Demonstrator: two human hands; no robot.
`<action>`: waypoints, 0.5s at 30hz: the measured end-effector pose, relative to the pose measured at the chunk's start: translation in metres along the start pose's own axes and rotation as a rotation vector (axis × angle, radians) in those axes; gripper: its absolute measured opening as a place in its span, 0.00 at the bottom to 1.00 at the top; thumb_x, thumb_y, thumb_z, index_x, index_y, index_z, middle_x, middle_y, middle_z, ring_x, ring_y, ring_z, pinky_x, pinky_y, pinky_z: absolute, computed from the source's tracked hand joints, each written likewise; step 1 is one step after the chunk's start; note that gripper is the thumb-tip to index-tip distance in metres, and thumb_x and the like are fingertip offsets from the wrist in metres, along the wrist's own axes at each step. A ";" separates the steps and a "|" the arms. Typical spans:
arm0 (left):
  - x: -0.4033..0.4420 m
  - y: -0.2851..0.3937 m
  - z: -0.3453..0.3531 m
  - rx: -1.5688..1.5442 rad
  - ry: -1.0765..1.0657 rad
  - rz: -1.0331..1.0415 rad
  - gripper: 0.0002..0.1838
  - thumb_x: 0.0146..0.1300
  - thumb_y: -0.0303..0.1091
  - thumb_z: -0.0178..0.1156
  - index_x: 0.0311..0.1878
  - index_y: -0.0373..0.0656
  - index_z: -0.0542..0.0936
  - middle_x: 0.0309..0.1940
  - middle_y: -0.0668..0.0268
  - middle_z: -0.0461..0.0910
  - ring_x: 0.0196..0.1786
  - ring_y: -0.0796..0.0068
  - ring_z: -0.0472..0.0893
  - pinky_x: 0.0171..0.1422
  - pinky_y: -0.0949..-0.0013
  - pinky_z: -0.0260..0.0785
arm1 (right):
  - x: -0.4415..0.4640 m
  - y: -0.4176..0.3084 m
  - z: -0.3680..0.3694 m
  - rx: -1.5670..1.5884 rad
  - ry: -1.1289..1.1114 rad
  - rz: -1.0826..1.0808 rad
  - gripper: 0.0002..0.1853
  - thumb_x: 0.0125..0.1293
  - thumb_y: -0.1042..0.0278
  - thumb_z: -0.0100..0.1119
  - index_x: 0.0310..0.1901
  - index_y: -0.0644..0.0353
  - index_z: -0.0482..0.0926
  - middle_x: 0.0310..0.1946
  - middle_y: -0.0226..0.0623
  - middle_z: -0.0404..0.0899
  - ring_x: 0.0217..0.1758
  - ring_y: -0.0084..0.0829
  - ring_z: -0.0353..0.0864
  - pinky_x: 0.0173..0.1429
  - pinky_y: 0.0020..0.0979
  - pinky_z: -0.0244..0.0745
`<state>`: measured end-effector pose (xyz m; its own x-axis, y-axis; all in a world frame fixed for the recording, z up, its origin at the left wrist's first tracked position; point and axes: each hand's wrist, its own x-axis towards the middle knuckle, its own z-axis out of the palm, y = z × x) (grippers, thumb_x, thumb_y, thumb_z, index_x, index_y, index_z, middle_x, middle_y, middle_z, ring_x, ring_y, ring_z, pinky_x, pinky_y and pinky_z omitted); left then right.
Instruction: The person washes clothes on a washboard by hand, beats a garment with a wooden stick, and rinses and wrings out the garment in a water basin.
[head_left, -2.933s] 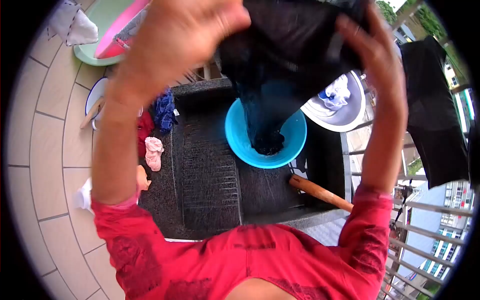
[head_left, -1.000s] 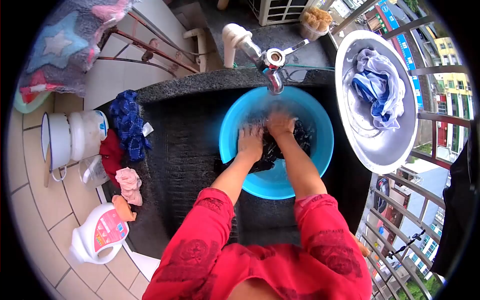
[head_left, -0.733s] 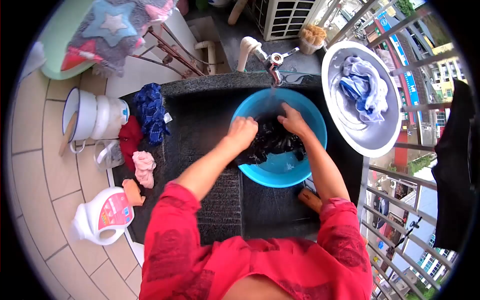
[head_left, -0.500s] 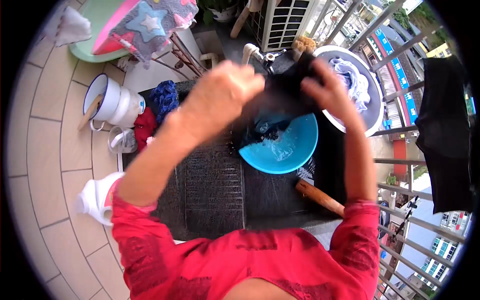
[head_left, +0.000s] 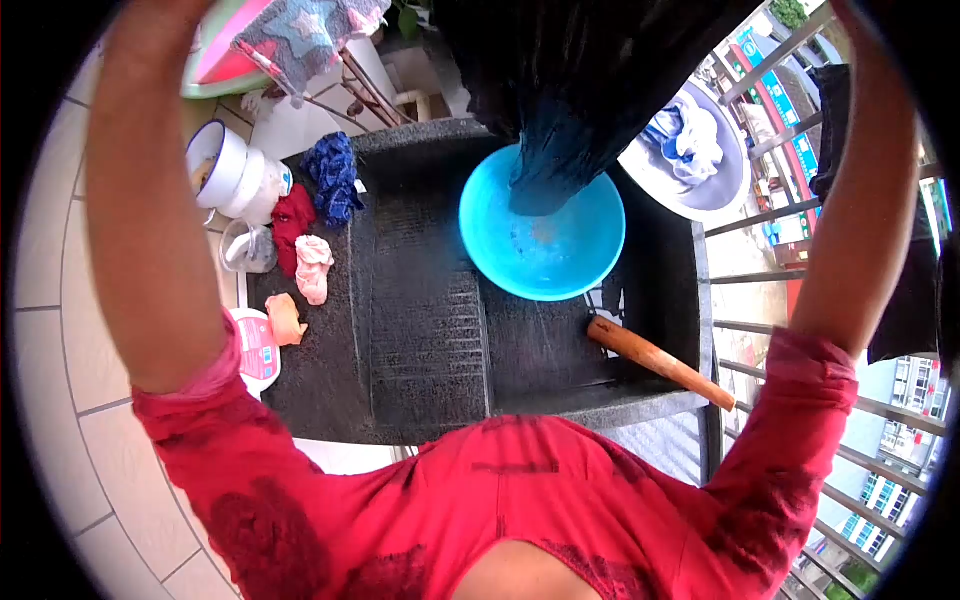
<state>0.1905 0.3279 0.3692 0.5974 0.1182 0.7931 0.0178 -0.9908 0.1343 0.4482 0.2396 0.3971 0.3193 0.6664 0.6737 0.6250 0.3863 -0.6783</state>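
Both my forearms reach up past the top of the view, so neither hand is visible. Between them a large wet black garment [head_left: 590,70] hangs spread out from above. Its lower end dips into, or hangs just over, a bright blue basin [head_left: 475,245] holding some cloudy water; I cannot tell which. The basin sits inside a black stone sink [head_left: 640,390], to the right of its ribbed washboard [head_left: 425,330]. How my hands grip the garment is out of sight.
A wooden bat [head_left: 660,362] lies across the sink's front right. A grey basin [head_left: 735,190] holds white and blue cloth. Along the left ledge are blue cloth [head_left: 332,175], red cloth [head_left: 290,225], pink cloth [head_left: 312,268] and an orange piece [head_left: 285,318]. Railings [head_left: 770,275] stand right.
My hands have risen from above the blue basin to beyond the top of the view. The bunched black garment now hangs long and spread out.
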 end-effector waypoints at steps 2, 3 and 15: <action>-0.031 0.005 0.034 -0.105 -0.098 -0.300 0.12 0.55 0.17 0.55 0.43 0.38 0.78 0.28 0.67 0.75 0.34 0.81 0.75 0.34 0.75 0.69 | -0.048 -0.006 0.051 0.035 0.116 0.333 0.16 0.63 0.67 0.54 0.52 0.60 0.73 0.25 0.25 0.73 0.23 0.17 0.69 0.28 0.21 0.67; -0.065 -0.019 0.061 -0.033 -0.145 -0.215 0.09 0.56 0.24 0.58 0.42 0.39 0.79 0.29 0.65 0.77 0.35 0.73 0.77 0.38 0.71 0.70 | -0.070 0.007 0.066 0.050 0.177 0.497 0.16 0.62 0.70 0.53 0.53 0.60 0.73 0.26 0.26 0.74 0.23 0.18 0.70 0.29 0.21 0.68; -0.422 -0.020 0.363 -0.058 -1.085 -0.540 0.09 0.51 0.25 0.53 0.34 0.43 0.80 0.36 0.57 0.75 0.43 0.53 0.77 0.46 0.55 0.72 | -0.464 0.353 0.179 -0.503 -0.801 0.712 0.36 0.48 0.81 0.55 0.63 0.57 0.58 0.53 0.61 0.67 0.49 0.59 0.73 0.52 0.47 0.71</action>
<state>0.2288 0.2740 -0.1840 0.8856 0.3707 -0.2797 0.4528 -0.8231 0.3427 0.3933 0.1804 -0.2071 0.2833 0.9089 -0.3059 0.7543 -0.4082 -0.5143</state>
